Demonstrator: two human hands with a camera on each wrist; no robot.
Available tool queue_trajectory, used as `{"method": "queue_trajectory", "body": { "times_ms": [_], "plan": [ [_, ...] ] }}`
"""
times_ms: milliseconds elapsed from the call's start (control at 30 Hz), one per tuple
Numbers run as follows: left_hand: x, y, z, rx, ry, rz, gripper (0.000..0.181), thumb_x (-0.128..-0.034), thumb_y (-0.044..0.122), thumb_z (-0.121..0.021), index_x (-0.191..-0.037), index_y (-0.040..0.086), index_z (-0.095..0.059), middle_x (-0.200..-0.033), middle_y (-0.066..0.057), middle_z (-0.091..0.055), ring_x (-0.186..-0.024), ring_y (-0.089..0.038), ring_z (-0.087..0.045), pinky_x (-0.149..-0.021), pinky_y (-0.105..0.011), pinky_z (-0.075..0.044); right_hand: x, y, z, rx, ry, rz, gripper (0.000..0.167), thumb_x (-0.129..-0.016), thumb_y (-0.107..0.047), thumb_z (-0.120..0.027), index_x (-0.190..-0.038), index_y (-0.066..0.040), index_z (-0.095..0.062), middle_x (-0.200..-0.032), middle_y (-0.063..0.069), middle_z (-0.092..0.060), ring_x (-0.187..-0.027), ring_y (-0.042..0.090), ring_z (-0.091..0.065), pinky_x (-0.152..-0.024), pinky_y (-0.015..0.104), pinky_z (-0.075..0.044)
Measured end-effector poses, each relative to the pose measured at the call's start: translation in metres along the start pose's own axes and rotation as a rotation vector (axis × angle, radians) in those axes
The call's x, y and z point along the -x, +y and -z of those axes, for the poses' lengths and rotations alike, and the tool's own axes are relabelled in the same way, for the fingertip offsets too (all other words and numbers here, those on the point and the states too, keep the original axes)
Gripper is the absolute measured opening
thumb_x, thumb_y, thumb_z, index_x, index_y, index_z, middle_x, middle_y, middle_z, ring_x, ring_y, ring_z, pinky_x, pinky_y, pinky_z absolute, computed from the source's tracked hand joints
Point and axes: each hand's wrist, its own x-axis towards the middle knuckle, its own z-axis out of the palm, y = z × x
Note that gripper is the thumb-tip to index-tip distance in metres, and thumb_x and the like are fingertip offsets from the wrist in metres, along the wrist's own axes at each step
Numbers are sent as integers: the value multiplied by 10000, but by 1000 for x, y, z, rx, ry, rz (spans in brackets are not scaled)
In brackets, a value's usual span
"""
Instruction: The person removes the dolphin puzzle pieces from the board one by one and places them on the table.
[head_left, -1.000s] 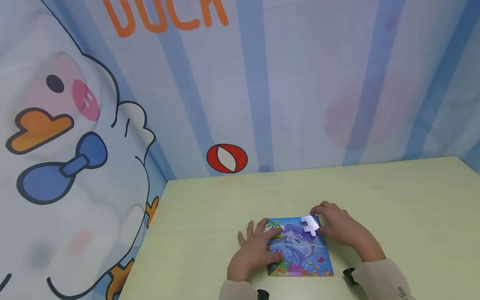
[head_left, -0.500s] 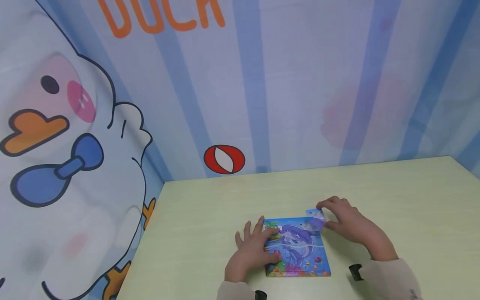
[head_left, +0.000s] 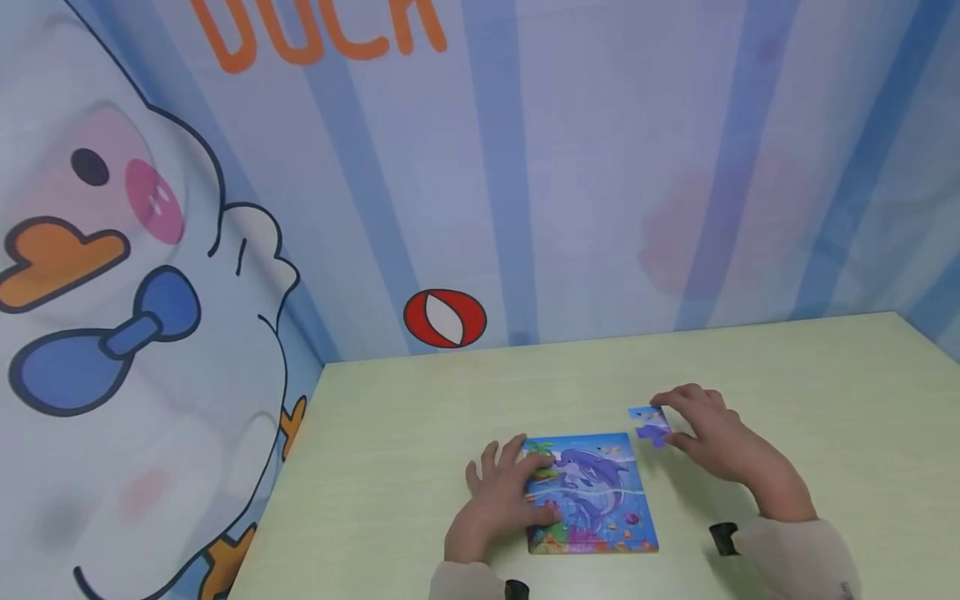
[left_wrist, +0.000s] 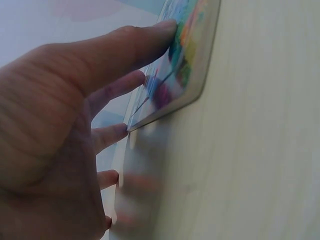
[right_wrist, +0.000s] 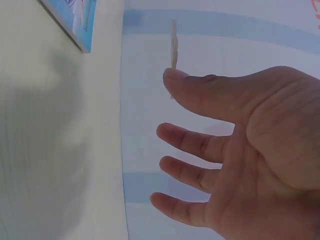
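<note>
The right hand [head_left: 708, 433] pinches a puzzle piece [head_left: 652, 427] with its thumb, and its other three fingers hang loose and apart. The first finger is hard to see behind the thumb in the right wrist view. The piece is up off the table [head_left: 420, 450], near the far right corner of the puzzle board [head_left: 618, 525] but not touching it. The piece's picture side faces up to the head view, blue toward the table's far edge and purple nearer. From the right wrist, only its thin side shows, like a line standing up.

The board lies flat, almost square, so no side looks much longer. Its palm tree is toward the table's far edge and its coral is nearest the person. The left hand [head_left: 495, 498] is wide open, fingers spread, with its thumb and first finger on the board, hiding part of the left edge. The table's near edge is cut off.
</note>
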Motion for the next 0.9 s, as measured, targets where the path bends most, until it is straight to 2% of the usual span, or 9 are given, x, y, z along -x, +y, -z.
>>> {"method": "queue_trajectory", "body": {
  "times_ms": [667,900],
  "plan": [
    [0,0,1,16,1,6,634,-788,420,-849,-1355,254,-618,-1595,-116,-309,-1460,-485,-154,-1080,-777,-77,15,24,24,-57,1,-122,418,-963,-14,-629,-1353,38,-486,-1378,364,-387,-1243,614,-285,-878,818,-252],
    [1,0,1,34,-3,5,632,-794,420,-841,-1359,246,-618,-1598,-114,-305,-1464,-483,-142,-1080,-778,-66,23,36,28,-68,-7,-157,436,-971,-10,-603,-1376,52,-452,-1394,385,-347,-1241,633,-265,-865,824,-250]
  ]
}}
